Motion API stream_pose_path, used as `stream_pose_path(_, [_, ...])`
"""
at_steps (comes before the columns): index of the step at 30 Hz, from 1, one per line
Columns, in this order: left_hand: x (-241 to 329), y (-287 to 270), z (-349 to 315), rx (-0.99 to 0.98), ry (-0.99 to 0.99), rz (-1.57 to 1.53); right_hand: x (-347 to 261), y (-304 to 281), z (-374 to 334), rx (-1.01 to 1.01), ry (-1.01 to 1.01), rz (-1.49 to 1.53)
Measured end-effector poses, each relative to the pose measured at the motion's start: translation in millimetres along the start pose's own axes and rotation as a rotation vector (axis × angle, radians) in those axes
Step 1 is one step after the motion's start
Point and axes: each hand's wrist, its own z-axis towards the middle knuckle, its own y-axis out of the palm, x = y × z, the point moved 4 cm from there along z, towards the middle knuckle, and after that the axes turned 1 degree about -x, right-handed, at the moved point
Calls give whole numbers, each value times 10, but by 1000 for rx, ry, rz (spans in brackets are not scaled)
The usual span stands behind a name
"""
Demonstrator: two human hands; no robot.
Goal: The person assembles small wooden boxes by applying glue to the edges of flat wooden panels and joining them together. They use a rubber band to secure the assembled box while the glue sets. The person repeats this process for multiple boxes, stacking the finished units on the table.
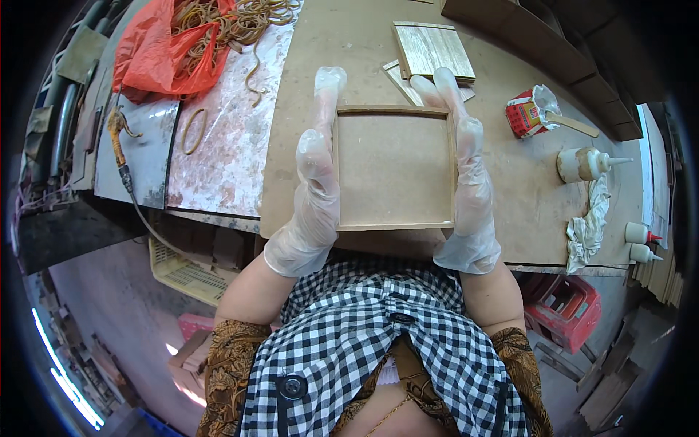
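A shallow rectangular wooden tray [397, 226] with low walls is held level between my two hands, at the near edge of the worktable. My left hand [318, 164], in a loose translucent glove, presses along the tray's left wall with its fingers pointing away from me. My right hand [470, 156], gloved the same way, grips the right wall. Its foremost fingers reach close to a stack of pale wood-grain panels [435, 51] beyond the tray. How far the fingers curl under the tray is hidden.
At far left, a red plastic bag [167, 54] spills rubber bands [251, 22]. A corded tool [119, 138] lies nearby. On the right are a red-and-white container [526, 115] with a wooden stick, a glue bottle [582, 164], a rag [588, 226] and small bottles [641, 253]. A red stool [564, 313] stands below.
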Motion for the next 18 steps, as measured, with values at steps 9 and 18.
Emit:
stream_pose_path(9, [-31, -65, 13, -29, -128, -201, 31, -23, 10, 12, -6, -49])
stream_pose_path(18, [-350, -169, -17, -164, -239, -504, -34, 17, -44, 46, 146, 93])
